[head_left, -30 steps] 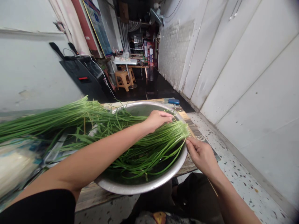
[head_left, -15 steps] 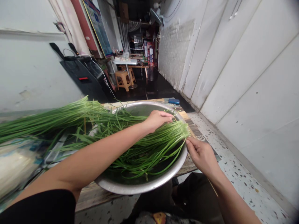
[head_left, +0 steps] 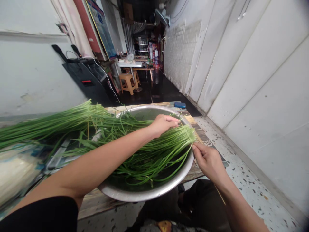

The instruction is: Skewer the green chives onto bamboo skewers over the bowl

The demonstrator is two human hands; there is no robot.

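Observation:
A big steel basin [head_left: 154, 190] sits on a low wooden table [head_left: 96, 201]. Long green chives [head_left: 154, 154] lie across the basin, their cut ends bunched at its right rim. My left hand [head_left: 162, 124] reaches over the basin and rests closed on top of the chive bundle near those ends. At the right rim, my right hand [head_left: 209, 160] has its fingers pinched at the chive ends. More chives [head_left: 48, 124] lie in a long pile on the table to the left.
A small blue object [head_left: 179, 104] lies at the table's far right corner. A black leaning panel with a cable [head_left: 88, 82] stands behind the table. White wall panels [head_left: 253, 64] run along the right. Orange stools [head_left: 127, 82] stand down the corridor.

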